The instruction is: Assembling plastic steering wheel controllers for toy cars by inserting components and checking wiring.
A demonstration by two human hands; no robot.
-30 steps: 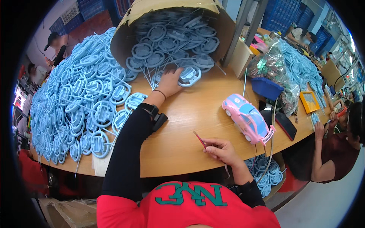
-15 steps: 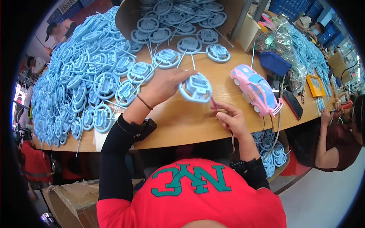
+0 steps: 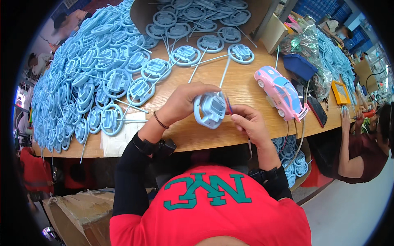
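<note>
My left hand (image 3: pixel 184 100) grips a light-blue toy steering wheel (image 3: pixel 209 111) by its left and upper rim, above the table's front part. The wheel is tilted, with its boxy middle showing, and a thin pale-blue rod (image 3: pixel 225 73) rises behind it. At the wheel's right side, my right hand (image 3: pixel 251 122) is closed in a pinch on a thin red-and-blue piece (image 3: pixel 229 107), which is too small and blurred to name. A thin cord (image 3: pixel 250 149) hangs below that hand. Farther right on the table stands a pink and blue toy car (image 3: pixel 279 92).
A high heap of light-blue wheels (image 3: pixel 86 78) fills the table's left side. More lie in an open cardboard box (image 3: pixel 141 18) at the back. A blue bin (image 3: pixel 299 67), a yellow tray (image 3: pixel 340 93) and a dark phone-like slab (image 3: pixel 317 111) are right. A co-worker (image 3: pixel 361 147) sits far right.
The steering wheel has come nearer to me and turned more on edge. Both hands stay on their pieces, and my right hand is a little closer to the wheel.
</note>
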